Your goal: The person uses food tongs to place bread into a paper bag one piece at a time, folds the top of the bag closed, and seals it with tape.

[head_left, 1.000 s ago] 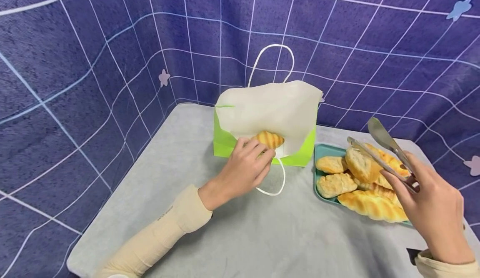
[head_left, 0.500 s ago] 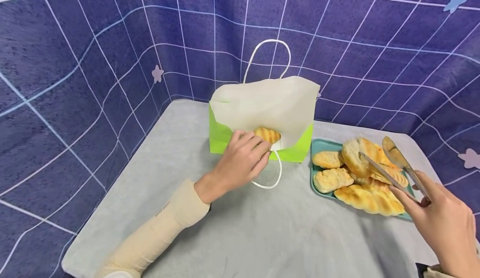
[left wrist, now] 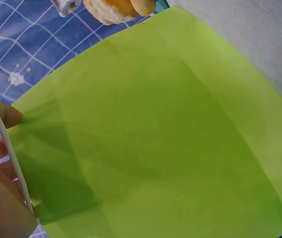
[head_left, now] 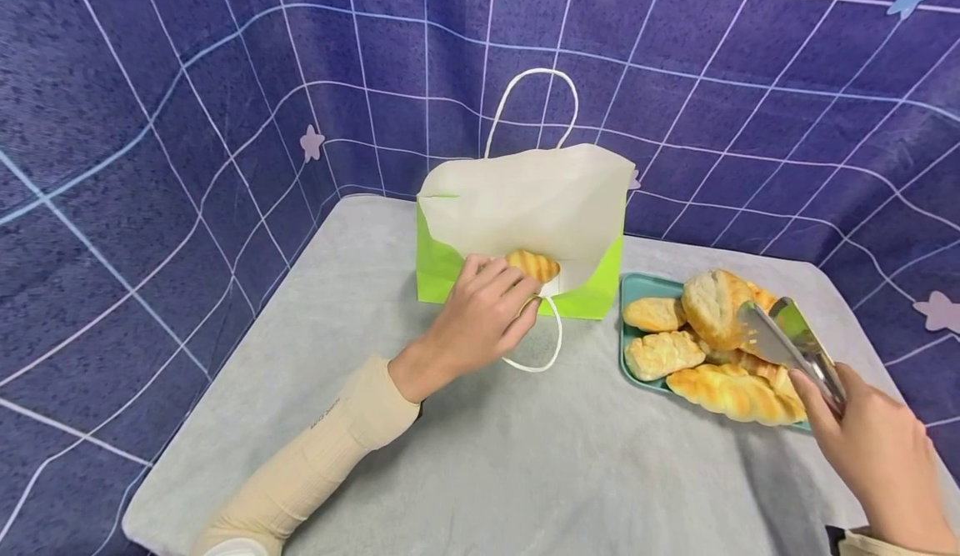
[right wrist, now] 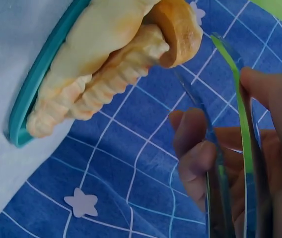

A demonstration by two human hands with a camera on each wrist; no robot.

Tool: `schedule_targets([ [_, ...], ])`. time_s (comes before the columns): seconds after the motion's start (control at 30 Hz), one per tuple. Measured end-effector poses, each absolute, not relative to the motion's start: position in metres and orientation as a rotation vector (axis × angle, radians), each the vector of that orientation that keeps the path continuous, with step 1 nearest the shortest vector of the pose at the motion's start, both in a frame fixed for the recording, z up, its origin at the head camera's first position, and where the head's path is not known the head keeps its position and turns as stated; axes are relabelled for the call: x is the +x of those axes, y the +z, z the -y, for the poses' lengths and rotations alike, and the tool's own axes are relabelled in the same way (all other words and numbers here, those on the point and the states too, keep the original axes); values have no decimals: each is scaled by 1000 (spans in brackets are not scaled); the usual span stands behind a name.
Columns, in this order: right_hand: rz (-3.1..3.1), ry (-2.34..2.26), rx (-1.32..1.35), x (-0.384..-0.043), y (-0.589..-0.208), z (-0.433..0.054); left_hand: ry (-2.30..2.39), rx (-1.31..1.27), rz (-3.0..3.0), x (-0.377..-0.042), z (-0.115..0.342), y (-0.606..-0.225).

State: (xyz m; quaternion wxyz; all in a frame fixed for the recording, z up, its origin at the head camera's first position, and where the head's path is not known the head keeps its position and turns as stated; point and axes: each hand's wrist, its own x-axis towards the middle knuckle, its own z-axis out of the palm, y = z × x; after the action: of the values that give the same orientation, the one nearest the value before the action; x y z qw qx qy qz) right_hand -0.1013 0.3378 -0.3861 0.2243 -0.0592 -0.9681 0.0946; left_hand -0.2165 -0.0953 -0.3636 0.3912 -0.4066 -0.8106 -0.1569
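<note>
My left hand (head_left: 480, 318) holds the front rim of a green paper bag (head_left: 588, 304) that has a white inside. In the left wrist view, the thumb (left wrist: 11, 114) presses the green outer side (left wrist: 156, 129). A ridged golden bread (head_left: 537, 267) shows in the bag's mouth, just beyond the fingers. My right hand (head_left: 873, 435) grips metal tongs (head_left: 787, 346) near the far right breads, their two arms a little apart at the tips. Below them a teal tray (head_left: 622, 356) bears several breads, among them a large round one (head_left: 712, 308) and a long golden one (head_left: 735, 393).
One white cord handle (head_left: 534, 70) stands up behind the bag; the other (head_left: 551, 364) hangs in front onto the grey table (head_left: 540, 464). Blue gridded cloth (head_left: 405, 64) with star shapes walls the back and left.
The tongs have turned in my right hand and their arms have come closer together over the breads. My left hand stays at the bag's rim. The head view has shifted slightly.
</note>
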Motion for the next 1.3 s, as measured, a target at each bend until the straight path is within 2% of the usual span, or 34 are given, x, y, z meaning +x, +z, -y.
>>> schedule_targets([
  [0.2, 2707, 261, -127, -107, -391, -334, -402, -1030, 2066, -216, 96, -365],
  [0.93, 2855, 225, -443, -105, -383, -298, -414, -1020, 2060, -214, 96, -365],
  [1.3, 2674, 183, -138, -107, -398, -296, -406, -998, 2071, -215, 96, -370],
])
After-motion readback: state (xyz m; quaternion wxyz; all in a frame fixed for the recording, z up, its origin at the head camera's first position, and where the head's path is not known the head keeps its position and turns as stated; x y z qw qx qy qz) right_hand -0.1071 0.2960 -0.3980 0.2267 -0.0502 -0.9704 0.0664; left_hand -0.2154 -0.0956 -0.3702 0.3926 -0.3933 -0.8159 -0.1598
